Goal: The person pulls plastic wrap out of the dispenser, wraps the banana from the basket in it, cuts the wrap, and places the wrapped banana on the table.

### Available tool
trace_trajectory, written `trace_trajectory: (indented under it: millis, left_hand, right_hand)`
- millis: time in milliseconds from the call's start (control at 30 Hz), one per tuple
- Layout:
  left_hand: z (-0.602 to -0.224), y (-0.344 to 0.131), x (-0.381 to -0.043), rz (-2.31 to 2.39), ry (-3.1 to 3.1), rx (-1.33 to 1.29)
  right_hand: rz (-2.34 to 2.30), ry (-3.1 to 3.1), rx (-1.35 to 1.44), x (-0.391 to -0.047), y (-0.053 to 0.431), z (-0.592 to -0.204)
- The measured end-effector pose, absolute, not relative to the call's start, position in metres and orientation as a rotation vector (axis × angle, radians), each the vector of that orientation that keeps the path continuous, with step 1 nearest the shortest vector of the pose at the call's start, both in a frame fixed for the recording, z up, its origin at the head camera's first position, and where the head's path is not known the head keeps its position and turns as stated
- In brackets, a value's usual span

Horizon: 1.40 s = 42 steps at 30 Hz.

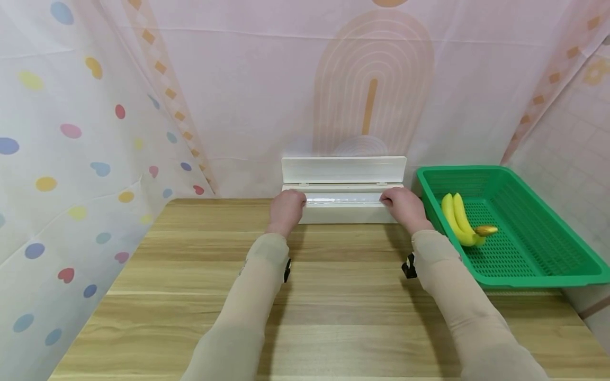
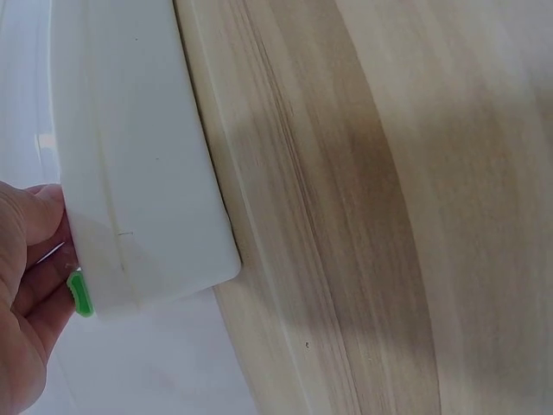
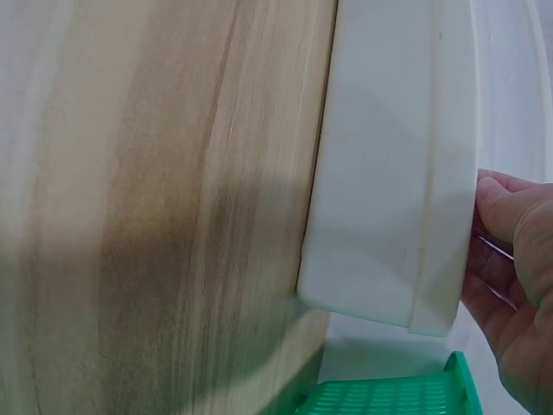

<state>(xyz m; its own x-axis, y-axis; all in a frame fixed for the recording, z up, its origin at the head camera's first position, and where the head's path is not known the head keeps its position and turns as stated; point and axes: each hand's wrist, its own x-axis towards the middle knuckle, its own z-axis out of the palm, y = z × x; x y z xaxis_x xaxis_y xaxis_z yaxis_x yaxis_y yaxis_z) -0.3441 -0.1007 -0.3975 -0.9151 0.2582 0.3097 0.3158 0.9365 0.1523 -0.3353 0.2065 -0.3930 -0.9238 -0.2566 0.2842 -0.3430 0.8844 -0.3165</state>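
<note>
A white plastic wrap dispenser (image 1: 348, 215) stands at the table's back edge, its long lid (image 1: 344, 170) raised behind it. Clear, shiny plastic wrap (image 1: 342, 198) lies along its opening. At the left end my left hand (image 1: 287, 207) pinches the wrap's edge between thumb and fingers. My right hand (image 1: 405, 206) does the same at the opposite end. In the left wrist view, a small green piece (image 2: 80, 292) shows at the dispenser's corner, beside the left fingers. Thumb and index finger of the right hand (image 3: 518, 251) meet at the dispenser's rim in the right wrist view.
To the right of the dispenser sits a green plastic basket (image 1: 548, 280) with yellow bananas (image 1: 457, 219) in it, close by the right hand. Patterned cloth (image 1: 238, 95) hangs behind and beside the wood-grained table (image 1: 343, 307).
</note>
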Motion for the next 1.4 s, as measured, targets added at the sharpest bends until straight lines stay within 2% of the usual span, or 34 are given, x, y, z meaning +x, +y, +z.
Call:
trace_trajectory:
  millis: [1400]
  left_hand:
    - [-0.406, -0.103, -0.345, -0.275, -2.714, -0.386]
  right_hand:
    - [0.554, -2.718, 0.436, -0.334, 0.202, -0.402]
